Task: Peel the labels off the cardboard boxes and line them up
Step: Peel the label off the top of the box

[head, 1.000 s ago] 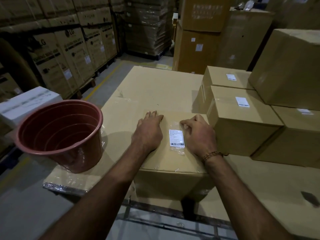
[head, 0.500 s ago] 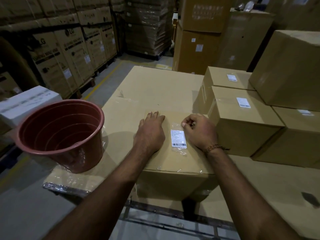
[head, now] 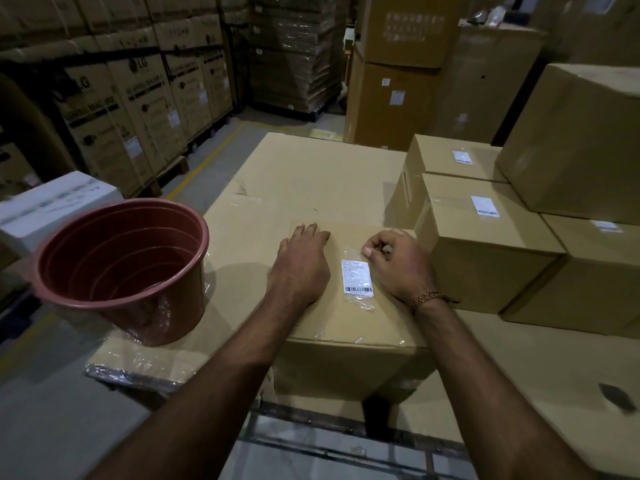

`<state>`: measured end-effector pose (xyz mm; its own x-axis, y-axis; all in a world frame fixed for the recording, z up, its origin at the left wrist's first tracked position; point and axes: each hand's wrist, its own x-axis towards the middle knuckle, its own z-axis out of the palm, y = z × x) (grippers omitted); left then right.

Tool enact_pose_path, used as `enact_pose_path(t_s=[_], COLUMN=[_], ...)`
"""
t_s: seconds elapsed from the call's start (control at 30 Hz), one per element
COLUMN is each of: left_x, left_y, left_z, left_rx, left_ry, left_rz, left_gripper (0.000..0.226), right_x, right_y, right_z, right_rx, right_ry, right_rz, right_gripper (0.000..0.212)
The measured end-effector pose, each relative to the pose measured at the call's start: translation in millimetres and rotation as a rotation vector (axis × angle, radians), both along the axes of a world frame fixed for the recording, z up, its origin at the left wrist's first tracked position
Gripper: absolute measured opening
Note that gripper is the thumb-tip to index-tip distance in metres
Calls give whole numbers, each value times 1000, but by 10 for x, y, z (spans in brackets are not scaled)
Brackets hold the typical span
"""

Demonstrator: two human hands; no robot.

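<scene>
A small cardboard box (head: 346, 323) stands in front of me on a large flat carton (head: 311, 174). A white barcode label (head: 357, 276) lies on its top under a patch of clear tape. My left hand (head: 301, 265) rests flat on the box top, left of the label. My right hand (head: 398, 263) sits to the label's right with its fingers curled, the thumb tip touching the tape's upper right corner. The tape looks flat. Two more small boxes on the right carry labels: the near one (head: 485, 206) and the far one (head: 462, 156).
A reddish-brown plastic bucket (head: 121, 265) stands on the carton's left corner, close to my left forearm. Larger boxes (head: 571, 140) are stacked at the right. Pallets of cartons (head: 131, 109) line the aisle on the left. A white box (head: 52, 202) sits behind the bucket.
My right hand's fingers have curled in from lying flat, and the thumb has come to the tape's upper right corner. My left hand has stayed flat on the box.
</scene>
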<state>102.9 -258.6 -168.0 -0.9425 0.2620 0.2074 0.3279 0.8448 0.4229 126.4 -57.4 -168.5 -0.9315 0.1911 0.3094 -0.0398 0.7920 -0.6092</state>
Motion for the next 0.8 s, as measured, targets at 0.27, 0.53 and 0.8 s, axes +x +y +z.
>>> enact_pose_path(t_s=[0.27,0.53,0.8], left_x=[-13,-12,-23], left_y=[-5,1,2], left_z=[-13,-20,-31], left_rx=[7,5,14], left_ry=[-4,17,18], left_rz=[-1,2,2], left_gripper=[54,53,53], right_x=[11,12,-21], right_y=[43,74,124], right_z=[-9,-30,-79], right_rx=[-51,-102,-166], right_ry=[25,38,44], right_rz=[17,37,84], right_gripper=[9,8,5])
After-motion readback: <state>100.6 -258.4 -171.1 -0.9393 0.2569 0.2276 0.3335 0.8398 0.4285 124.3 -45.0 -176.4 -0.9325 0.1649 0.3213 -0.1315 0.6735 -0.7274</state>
